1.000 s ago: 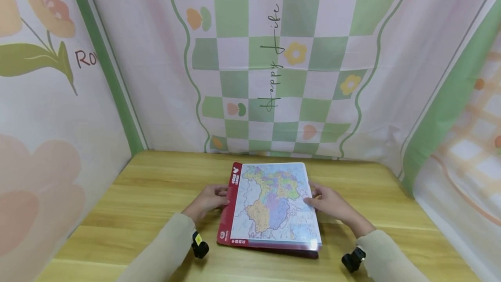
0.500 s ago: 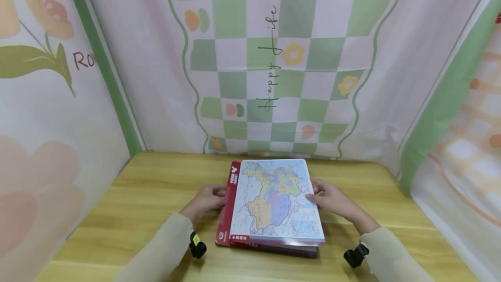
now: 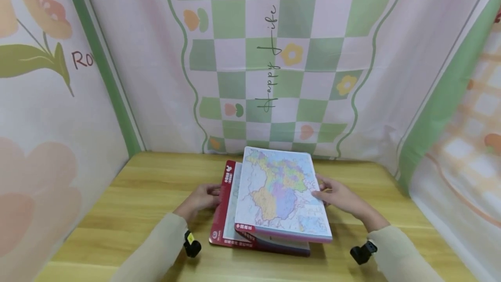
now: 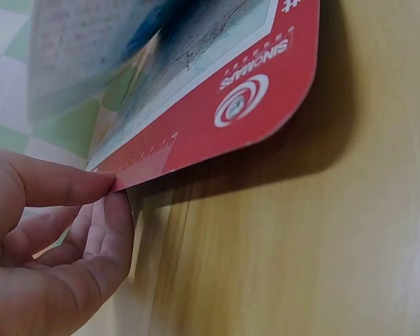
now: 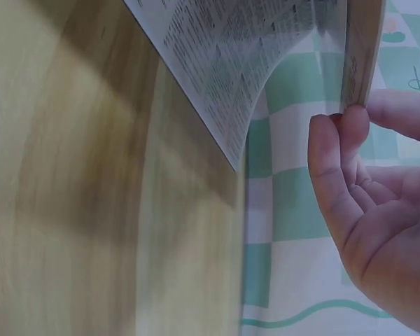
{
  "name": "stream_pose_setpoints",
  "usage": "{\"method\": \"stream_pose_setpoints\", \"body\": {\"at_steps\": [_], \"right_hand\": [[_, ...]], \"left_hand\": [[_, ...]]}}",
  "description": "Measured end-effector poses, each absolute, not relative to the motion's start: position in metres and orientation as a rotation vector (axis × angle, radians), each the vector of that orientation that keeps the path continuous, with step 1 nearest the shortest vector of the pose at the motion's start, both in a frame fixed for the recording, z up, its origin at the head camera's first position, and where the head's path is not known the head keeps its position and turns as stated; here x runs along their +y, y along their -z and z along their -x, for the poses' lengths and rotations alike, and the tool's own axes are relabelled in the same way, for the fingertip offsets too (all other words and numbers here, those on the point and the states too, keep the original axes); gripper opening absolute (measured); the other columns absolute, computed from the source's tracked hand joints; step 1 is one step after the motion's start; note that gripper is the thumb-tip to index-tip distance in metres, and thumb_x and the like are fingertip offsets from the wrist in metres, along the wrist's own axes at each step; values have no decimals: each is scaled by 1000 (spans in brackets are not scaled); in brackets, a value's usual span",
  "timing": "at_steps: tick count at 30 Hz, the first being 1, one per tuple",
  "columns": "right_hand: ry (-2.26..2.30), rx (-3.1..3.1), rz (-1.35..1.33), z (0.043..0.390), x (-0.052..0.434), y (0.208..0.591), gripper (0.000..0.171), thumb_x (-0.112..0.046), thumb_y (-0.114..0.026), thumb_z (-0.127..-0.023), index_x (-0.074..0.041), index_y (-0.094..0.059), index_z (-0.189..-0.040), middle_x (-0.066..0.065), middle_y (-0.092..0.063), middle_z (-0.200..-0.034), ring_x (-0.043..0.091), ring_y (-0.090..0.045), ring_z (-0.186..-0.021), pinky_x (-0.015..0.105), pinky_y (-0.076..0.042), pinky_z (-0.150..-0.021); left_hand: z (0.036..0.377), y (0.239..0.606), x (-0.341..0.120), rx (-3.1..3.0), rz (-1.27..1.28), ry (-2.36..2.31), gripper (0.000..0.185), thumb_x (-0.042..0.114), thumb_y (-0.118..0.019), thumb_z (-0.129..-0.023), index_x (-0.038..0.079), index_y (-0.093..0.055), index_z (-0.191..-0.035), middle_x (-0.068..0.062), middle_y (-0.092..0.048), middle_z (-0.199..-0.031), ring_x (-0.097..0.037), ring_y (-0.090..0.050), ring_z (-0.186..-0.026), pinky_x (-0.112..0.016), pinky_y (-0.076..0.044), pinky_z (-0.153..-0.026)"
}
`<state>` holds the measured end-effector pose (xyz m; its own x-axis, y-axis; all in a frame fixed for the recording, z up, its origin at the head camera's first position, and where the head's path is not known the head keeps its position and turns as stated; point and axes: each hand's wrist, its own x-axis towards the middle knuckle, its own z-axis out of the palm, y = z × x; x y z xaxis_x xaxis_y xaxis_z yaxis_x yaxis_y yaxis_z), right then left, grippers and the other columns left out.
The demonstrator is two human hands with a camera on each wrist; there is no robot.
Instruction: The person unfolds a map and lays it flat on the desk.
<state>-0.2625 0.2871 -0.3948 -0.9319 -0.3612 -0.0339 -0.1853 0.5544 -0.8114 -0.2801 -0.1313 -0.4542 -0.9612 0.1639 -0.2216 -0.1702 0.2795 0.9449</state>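
Observation:
Two layers of printed map lie over each other at the middle of the table. The lower map [image 3: 218,221] has a red border. My left hand [image 3: 201,201] pinches its left edge between thumb and fingers, as the left wrist view shows on the red border [image 4: 196,143]. Raised and tilted above it is the upper map [image 3: 270,186], in pastel colours. Its right edge is held by my right hand [image 3: 342,197], thumb on top and fingers beneath. In the right wrist view a curved sheet of small print [image 5: 217,63] hangs beside the pinched edge [image 5: 364,56].
A wooden table [image 3: 148,195] carries the maps. Behind it hangs a green-and-white checked curtain [image 3: 262,77], with patterned cloth [image 3: 58,112] along the left side. Each wrist wears a small black camera [image 3: 192,245].
My right hand has moved right and slightly up with the upper map, which has risen and shifted off the lower one, uncovering more of it. My left hand has drifted slightly left.

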Motion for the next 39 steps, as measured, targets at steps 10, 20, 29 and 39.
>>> {"method": "stream_pose_setpoints", "body": {"at_steps": [10,20,29,39], "right_hand": [[1297,2585,449,261,297,385,79,-27,-62,-101,5,-17,-157,16,-53,-106,24,-60,-77,45,-57,-76],[1322,2595,418,261,312,379,79,-27,-62,-101,3,-17,-157,18,-52,-111,25,-63,-86,38,-58,-77],[1318,2634,393,260,328,374,78,-28,-62,-101,1,-18,-158,19,-54,-116,25,-66,-87,33,-59,-77],[1309,2660,432,256,342,371,74,-26,-60,-103,3,-19,-157,19,-54,-114,22,-65,-87,33,-59,-76]], "left_hand": [[280,453,-143,2274,35,-1739,61,-5,-67,-87,-3,-47,-144,-16,-62,-124,-28,-62,-108,-40,-57,-89],[281,451,-156,2304,116,-1710,61,0,-69,-87,1,-49,-144,-14,-61,-125,-29,-61,-111,-43,-55,-92],[281,448,-170,2312,122,-1731,57,-3,-66,-90,-1,-48,-144,-19,-61,-127,-31,-62,-110,-42,-56,-89],[284,445,-186,2335,150,-1700,60,4,-69,-89,2,-48,-145,-18,-61,-130,-30,-62,-111,-42,-56,-89]]}}
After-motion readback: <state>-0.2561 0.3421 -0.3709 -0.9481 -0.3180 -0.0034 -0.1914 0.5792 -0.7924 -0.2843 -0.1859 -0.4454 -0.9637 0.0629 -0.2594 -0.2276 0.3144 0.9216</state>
